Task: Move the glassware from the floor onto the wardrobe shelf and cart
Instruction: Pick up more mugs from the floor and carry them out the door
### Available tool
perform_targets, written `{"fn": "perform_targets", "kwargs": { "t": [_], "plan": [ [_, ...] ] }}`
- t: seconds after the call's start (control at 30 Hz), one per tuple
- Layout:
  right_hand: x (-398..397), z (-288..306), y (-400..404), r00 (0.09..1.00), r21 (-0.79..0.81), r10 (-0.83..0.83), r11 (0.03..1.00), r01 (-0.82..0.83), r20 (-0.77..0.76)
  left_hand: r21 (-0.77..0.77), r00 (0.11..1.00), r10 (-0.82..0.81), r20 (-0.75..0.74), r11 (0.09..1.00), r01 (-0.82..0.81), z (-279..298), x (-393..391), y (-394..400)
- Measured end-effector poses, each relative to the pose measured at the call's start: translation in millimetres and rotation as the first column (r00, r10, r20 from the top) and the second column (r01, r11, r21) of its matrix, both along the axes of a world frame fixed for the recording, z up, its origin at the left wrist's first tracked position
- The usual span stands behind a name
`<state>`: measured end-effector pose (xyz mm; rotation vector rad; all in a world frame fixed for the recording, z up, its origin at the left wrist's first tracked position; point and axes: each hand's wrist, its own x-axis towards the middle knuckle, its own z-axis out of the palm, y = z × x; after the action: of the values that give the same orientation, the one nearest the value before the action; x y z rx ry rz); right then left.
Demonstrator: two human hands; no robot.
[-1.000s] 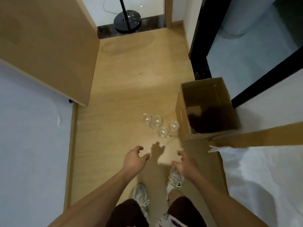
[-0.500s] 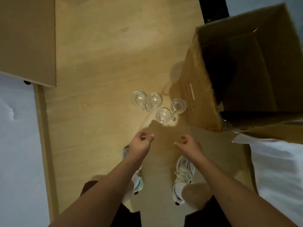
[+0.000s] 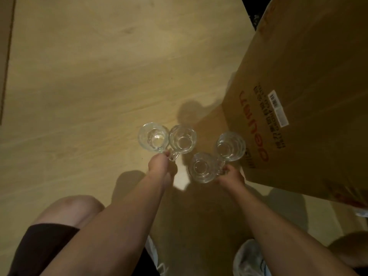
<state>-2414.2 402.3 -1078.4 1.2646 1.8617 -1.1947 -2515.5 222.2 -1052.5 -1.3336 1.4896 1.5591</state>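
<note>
A: Head view. Four glass mugs on the wooden floor point(image 3: 83, 80): far-left mug point(image 3: 153, 137) touching the second mug point(image 3: 182, 138), then the near mug point(image 3: 203, 167) and the right mug point(image 3: 231, 146), right one just beside the cardboard box point(image 3: 310, 92).

B: Hands?

A: Left hand point(image 3: 161, 166) curled at the handles of the left pair, pinching them. Right hand point(image 3: 231, 175) fingers closed on the handles of the right pair. Exact finger wrap is partly hidden behind the glass.

B: Versus half a second ago?

A: Then both hands hovered short of the mugs, loosely curled, holding nothing. Now both have reached the handles. Camera has dropped much closer; the box side with red print fills the upper right. Mugs sit in the same layout, can't tell if lifted yet.

B: Anything else?

A: Bent knee point(image 3: 69, 208) lower left, white shoe point(image 3: 249, 259) lower right.
</note>
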Motion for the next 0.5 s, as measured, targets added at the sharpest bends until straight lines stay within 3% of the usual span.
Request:
{"fn": "perform_targets", "kwargs": {
  "t": [0.1,0.23,0.37,0.5],
  "plan": [
    [0,-7,-3,0.999,0.084,0.006,0.996,-0.003,-0.037,0.064,0.998,0.07,0.005,0.995,-0.07,-6,-15,2],
    [15,2,-10,0.992,0.187,0.124,0.976,-0.115,-0.036,0.028,0.997,0.077,0.007,0.997,-0.077,-9,-12,-3],
    [21,14,-20,0.986,0.026,0.168,0.985,-0.168,0.01,-0.02,0.998,0.057,0.018,0.998,-0.057,15,3,-16],
    [24,39,-36,0.998,-0.157,-0.058,0.986,0.062,0.029,0.016,0.993,-0.06,0.104,0.998,0.059,62,25,-32]
  ]
}}
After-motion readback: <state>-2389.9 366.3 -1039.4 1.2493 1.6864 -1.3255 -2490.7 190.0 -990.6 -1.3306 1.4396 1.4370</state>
